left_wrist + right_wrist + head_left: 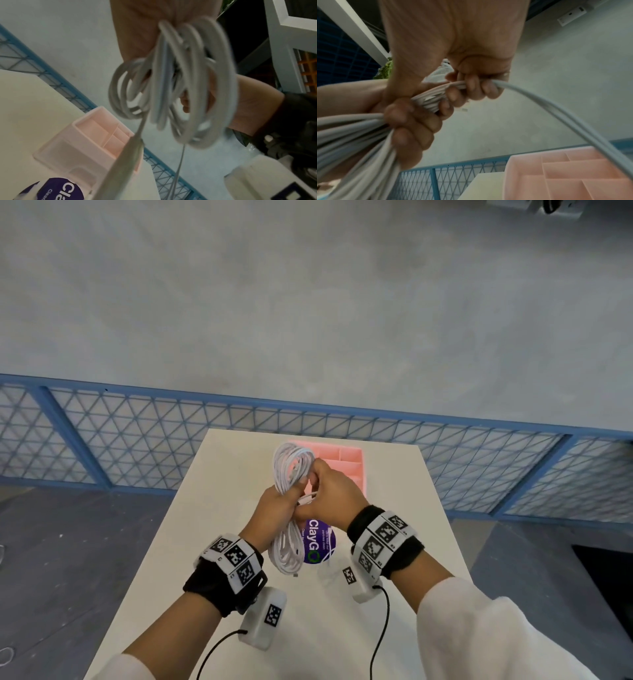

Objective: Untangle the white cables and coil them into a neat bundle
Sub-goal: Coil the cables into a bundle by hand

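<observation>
Both hands hold the coiled bundle of white round cables in the air above the pale rectangular tabletop. The left hand has its fingers wrapped around the middle of the coil, clamped on the gathered strands, so that 1 set of loops stands up past the fist and another hangs down toward the person. The right hand touches the left and curls its fingers around the same strands in the right wrist view; 1 strand arcs away from that grip to the right. A loose cable end with a connector, blurred, trails from the loops in the left wrist view.

Directly beneath the hanging loops lies a round purple label reading "ClayGO" in white letters; its smaller lines are too small to read. Just beyond the grip sits a pink plastic organiser tray with dividers, near the table's far edge. Past that edge runs a blue metal mesh fence, then grey floor. Bare tabletop lies left and right of the hands.
</observation>
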The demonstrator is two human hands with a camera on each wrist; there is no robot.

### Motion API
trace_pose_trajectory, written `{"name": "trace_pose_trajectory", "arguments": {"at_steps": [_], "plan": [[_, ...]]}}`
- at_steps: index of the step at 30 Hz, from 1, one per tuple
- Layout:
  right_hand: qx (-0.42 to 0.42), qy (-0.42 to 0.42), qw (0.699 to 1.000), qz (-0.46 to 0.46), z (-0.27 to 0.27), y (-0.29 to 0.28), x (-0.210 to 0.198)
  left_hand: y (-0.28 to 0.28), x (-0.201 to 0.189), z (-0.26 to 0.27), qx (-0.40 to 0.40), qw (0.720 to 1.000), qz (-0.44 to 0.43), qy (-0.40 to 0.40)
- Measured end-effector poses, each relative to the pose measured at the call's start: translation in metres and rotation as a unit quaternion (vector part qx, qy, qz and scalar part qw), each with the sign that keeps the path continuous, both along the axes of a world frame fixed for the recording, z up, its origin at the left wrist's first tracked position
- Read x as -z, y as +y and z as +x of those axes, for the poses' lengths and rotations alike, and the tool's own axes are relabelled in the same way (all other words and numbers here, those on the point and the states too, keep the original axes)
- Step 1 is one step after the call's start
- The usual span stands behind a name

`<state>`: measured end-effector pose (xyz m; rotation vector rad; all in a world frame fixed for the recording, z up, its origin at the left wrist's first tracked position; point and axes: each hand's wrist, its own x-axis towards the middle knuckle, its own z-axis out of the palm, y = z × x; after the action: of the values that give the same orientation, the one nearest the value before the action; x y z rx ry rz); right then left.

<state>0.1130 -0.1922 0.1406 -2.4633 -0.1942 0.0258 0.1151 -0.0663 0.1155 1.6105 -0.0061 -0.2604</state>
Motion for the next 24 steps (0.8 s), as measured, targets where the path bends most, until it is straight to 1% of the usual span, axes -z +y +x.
{"name": "trace_pose_trajectory", "arguments": {"at_steps": [4,9,11,13,15,17,19,21,22,24], "plan": [[-0.044,0.066,0.992,0.098,0.004,-0.006,-0.002,0.000,-0.006,-0.001,0.025,0.999,0.017,0.023],[-0.085,0.084,0.980,0.162,0.009,-0.015,-0.007,-0.001,-0.011,0.004,0.040,0.998,0.007,0.040],[-0.094,0.115,0.971,0.187,0.011,-0.027,-0.010,0.006,-0.014,0.005,0.039,0.997,-0.018,0.056],[-0.087,0.143,0.969,0.183,0.014,-0.044,-0.010,0.018,-0.016,0.006,0.058,0.993,-0.060,0.082],[-0.078,0.156,0.970,0.167,0.015,-0.058,-0.008,0.028,-0.016,0.005,0.098,0.990,-0.056,0.085],[-0.074,0.164,0.974,0.138,0.018,-0.065,-0.002,0.033,-0.016,0.003,0.138,0.988,-0.013,0.074],[-0.074,0.160,0.983,0.052,0.022,-0.070,0.005,0.037,-0.015,0.002,0.153,0.986,0.014,0.069],[-0.087,0.173,0.979,-0.066,0.026,-0.079,0.015,0.045,-0.014,0.002,0.139,0.987,0.026,0.075],[-0.085,0.189,0.973,-0.106,0.027,-0.085,0.022,0.050,-0.013,0.003,0.124,0.989,0.033,0.073],[-0.049,0.207,0.967,-0.139,0.025,-0.097,0.031,0.060,-0.009,0.006,0.081,0.992,0.066,0.064]]}}
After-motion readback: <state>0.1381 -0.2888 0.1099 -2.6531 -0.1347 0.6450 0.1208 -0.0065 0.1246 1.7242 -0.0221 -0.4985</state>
